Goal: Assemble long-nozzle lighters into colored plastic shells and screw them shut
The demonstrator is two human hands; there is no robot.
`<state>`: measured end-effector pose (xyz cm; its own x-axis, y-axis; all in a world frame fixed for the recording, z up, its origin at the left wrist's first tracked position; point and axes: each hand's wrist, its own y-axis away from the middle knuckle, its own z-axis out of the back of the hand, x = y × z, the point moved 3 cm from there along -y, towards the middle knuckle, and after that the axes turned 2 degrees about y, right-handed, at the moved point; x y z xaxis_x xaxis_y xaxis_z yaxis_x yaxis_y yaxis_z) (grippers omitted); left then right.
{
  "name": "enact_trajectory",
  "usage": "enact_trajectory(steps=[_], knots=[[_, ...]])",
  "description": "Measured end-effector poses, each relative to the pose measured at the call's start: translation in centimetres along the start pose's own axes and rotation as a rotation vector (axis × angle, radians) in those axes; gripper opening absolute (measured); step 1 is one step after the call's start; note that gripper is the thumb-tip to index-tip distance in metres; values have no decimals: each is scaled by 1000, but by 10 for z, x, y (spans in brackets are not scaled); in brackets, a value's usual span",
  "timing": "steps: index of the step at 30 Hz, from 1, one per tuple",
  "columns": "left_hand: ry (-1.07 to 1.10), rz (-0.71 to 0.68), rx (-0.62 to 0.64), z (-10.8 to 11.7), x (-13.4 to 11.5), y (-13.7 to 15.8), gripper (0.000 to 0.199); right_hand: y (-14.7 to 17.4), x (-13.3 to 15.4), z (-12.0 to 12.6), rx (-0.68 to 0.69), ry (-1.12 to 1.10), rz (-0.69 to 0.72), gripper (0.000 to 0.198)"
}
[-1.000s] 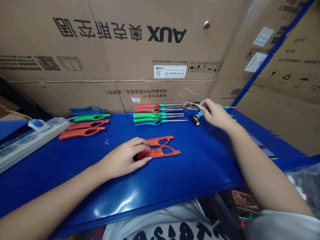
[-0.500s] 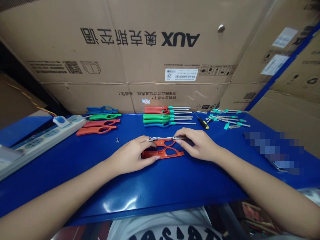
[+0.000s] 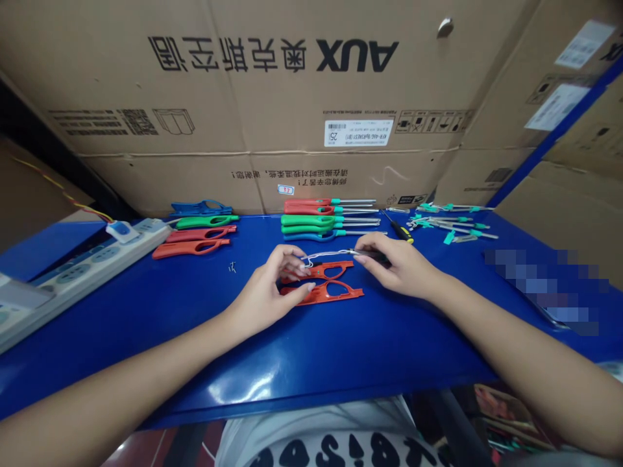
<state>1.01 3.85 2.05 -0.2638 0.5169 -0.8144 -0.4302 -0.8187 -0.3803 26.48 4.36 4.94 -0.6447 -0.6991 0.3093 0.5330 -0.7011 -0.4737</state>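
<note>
Two orange lighter handle halves lie on the table in front of me, a nearer one (image 3: 335, 293) and a farther one (image 3: 333, 268). My right hand (image 3: 394, 266) pinches a thin dark wired lighter part (image 3: 370, 255), whose far end is hidden in the palm. Thin white wires (image 3: 326, 255) run leftward from it above the farther half. My left hand (image 3: 272, 285) is over the left ends of both halves, fingers curled and thumb apart. Its fingertips are close to the loose wire end; whether they touch it I cannot tell.
Blue, green, red and orange handles (image 3: 195, 248) line the back left, beside a power strip (image 3: 92, 266). Several lighters with metal tubes (image 3: 331, 220), a screwdriver (image 3: 402, 230) and loose tube parts (image 3: 452, 227) lie along the back. Tiny screws (image 3: 232, 266) sit left; cardboard (image 3: 272, 136) stands behind.
My left fingers have loosened from the wires and the thumb has lifted. The right hand has raised the wired part slightly away from the handle halves. The camera view has shifted a little.
</note>
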Motion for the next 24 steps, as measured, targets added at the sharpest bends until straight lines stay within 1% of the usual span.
enact_trajectory(steps=[1, 2, 3, 6, 7, 10, 12, 16, 19, 22, 24], knots=[[-17, -3, 3, -1, -1, 0, 44, 0, 0, 0, 4, -5, 0, 16], [-37, -12, 13, -1, -3, 0, 45, 0, 0, -1, 7, -7, 1, 16], [-61, -29, 27, -1, -5, 0, 39, 0, 0, -1, 13, -6, 3, 16], [-134, -104, 67, -2, -12, 0, 14, -1, 2, 0, 46, 6, 0, 18], [-154, -126, 77, -2, -14, 0, 10, -1, 2, 0, 67, 13, -11, 19], [-188, -170, 83, -2, -19, 2, 11, -3, 0, -1, 147, 41, -50, 23], [-213, -208, 65, -1, -21, 3, 13, -3, -1, -3, 195, 44, -60, 24], [-299, -279, -9, 5, -26, 2, 16, -2, -2, -6, 283, -76, -54, 23], [-346, -258, -63, 9, -25, 1, 18, -1, 0, -7, 325, -188, -34, 19], [-357, -177, -130, 12, -22, 0, 17, -1, 2, -6, 351, -260, -26, 16], [-346, -113, -149, 13, -19, -2, 17, -1, 3, -6, 381, -298, -24, 16]])
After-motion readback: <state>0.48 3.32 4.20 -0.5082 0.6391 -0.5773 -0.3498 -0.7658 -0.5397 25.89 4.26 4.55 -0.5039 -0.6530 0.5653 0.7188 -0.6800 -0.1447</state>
